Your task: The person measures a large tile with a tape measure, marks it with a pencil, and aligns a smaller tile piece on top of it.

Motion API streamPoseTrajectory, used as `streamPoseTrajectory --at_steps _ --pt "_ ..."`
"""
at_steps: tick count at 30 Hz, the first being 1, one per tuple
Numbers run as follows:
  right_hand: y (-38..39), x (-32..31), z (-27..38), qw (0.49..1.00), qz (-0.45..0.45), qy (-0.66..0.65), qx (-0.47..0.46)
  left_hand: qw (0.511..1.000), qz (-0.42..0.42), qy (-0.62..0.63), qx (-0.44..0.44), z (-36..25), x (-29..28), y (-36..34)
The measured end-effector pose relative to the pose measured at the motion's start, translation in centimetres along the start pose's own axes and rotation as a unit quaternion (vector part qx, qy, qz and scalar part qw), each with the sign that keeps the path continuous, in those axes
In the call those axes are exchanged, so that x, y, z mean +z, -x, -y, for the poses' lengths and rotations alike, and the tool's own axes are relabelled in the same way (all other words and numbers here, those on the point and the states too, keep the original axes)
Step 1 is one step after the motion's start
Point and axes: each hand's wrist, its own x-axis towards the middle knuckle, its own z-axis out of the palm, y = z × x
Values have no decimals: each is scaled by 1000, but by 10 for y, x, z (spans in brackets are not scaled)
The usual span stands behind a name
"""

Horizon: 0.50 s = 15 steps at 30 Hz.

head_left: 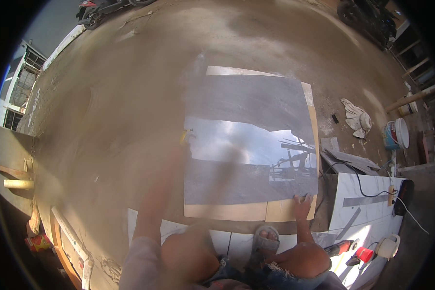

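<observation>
A large, glossy grey slab [246, 99], which looks like a floor tile, lies flat on cardboard sheets [227, 211]. It mirrors the sky and a wooden frame. My left hand [182, 145] reaches its left edge, mostly lost in a brownish blur over the picture. A small yellow thing [184, 136] shows at that hand; whether the fingers grip it is hidden. My right hand [303, 205] rests at the slab's near right corner, fingers apart, the tips touching its edge.
To the right stand a paint bucket [396, 134], a crumpled cloth [356, 117], grey offcuts [350, 160] and white tiles [367, 186] with a black cord across them. A red power tool [340, 248] lies by my right knee. Motorbikes [367, 19] stand at the far edge.
</observation>
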Motion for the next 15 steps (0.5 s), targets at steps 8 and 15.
streamPoseTrajectory --at_steps 8,15 --pt "-9 12 17 999 6 -33 31 998 2 9 66 27 16 -2" --pt "-81 11 6 997 -40 37 -57 974 -147 -109 136 11 34 40"
